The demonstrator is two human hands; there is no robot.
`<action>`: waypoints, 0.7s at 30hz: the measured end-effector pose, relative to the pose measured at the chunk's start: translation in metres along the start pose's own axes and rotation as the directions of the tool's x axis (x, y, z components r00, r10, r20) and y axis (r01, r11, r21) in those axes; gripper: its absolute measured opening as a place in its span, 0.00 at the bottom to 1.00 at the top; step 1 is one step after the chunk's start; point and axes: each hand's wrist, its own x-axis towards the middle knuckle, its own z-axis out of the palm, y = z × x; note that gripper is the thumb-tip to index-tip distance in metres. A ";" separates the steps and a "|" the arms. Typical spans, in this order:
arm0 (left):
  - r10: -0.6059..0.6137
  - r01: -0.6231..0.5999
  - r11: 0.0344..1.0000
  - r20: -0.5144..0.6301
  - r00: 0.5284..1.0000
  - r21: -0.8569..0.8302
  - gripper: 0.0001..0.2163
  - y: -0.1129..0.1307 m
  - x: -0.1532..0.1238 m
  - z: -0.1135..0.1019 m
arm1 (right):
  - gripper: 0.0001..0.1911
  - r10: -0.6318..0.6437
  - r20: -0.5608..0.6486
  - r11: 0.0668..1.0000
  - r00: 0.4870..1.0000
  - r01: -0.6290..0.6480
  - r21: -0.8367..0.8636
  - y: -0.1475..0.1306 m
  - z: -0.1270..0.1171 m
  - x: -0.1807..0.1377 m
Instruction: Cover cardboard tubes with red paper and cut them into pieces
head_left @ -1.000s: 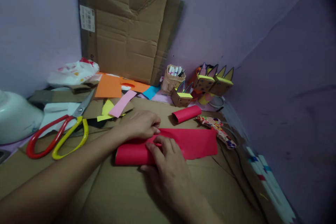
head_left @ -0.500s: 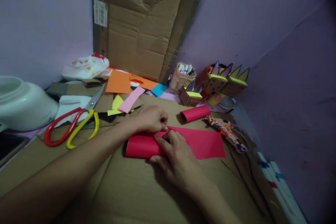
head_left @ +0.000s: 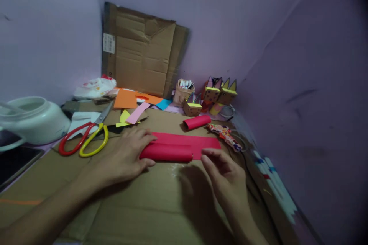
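Note:
A red paper-covered tube (head_left: pixel 169 152) lies on a flat strip of red paper (head_left: pixel 206 143), on the cardboard sheet. My left hand (head_left: pixel 130 153) grips the tube's left end, thumb in front and fingers over the far side. Just off the tube's right end, my right hand (head_left: pixel 227 178) is raised with bent fingers, thumb and forefinger tips slightly apart; I see nothing held in it. Behind the strip lies a second, shorter red tube (head_left: pixel 197 122). A glue gun with a floral pattern (head_left: pixel 224 136) rests to the right of that tube.
Scissors (head_left: pixel 93 126) with red and yellow handles lie left, beside a white pot (head_left: pixel 43 122). Coloured paper scraps (head_left: pixel 125 98) are strewn behind. A marker holder (head_left: pixel 184 93) and small decorated boxes (head_left: pixel 192 108) stand near the wall. Markers (head_left: pixel 273 180) lie right.
My left hand has moved from the tube's far edge to its left end. My right hand has let go and drawn away to the right. The view has shifted.

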 end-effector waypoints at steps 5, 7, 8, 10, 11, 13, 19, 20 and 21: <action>-0.006 0.011 0.997 -0.069 0.998 0.074 0.22 -0.001 -0.009 0.016 | 0.23 0.481 0.583 0.427 0.655 -0.755 0.497 0.007 0.009 -0.022; -0.019 0.024 0.997 -0.069 0.997 0.073 0.19 -0.001 -0.008 0.019 | 0.18 0.434 0.666 0.342 0.607 -0.794 0.502 0.011 0.018 -0.023; -0.018 0.023 0.997 -0.077 0.997 0.074 0.18 -0.001 -0.008 0.020 | 0.16 0.423 0.667 0.333 0.613 -0.790 0.515 0.013 0.024 -0.022; -0.001 0.009 0.997 -0.099 0.995 0.081 0.16 0.002 -0.010 0.020 | 0.15 0.420 0.638 0.324 0.645 -0.763 0.559 0.015 0.034 -0.020; 0.008 0.002 0.997 -0.118 0.993 0.083 0.15 0.004 -0.013 0.020 | 0.16 0.420 0.621 0.318 0.662 -0.748 0.582 0.015 0.040 -0.020; 0.045 -0.031 0.996 -0.174 0.984 0.085 0.14 0.009 -0.020 0.021 | 0.16 0.410 0.584 0.309 0.700 -0.709 0.633 0.012 0.050 -0.021; 0.306 -0.222 0.943 -0.392 0.867 0.246 0.20 0.021 -0.043 0.028 | 0.15 0.340 0.342 0.268 0.876 -0.439 0.858 -0.011 0.071 -0.030; 0.333 -0.245 0.936 -0.417 0.846 0.252 0.22 0.021 -0.045 0.029 | 0.17 0.326 0.307 0.292 0.894 -0.404 0.867 -0.015 0.071 -0.028; 0.335 -0.259 0.940 -0.449 0.828 0.223 0.23 0.021 -0.046 0.029 | 0.19 0.299 0.277 0.330 0.913 -0.371 0.868 -0.019 0.070 -0.026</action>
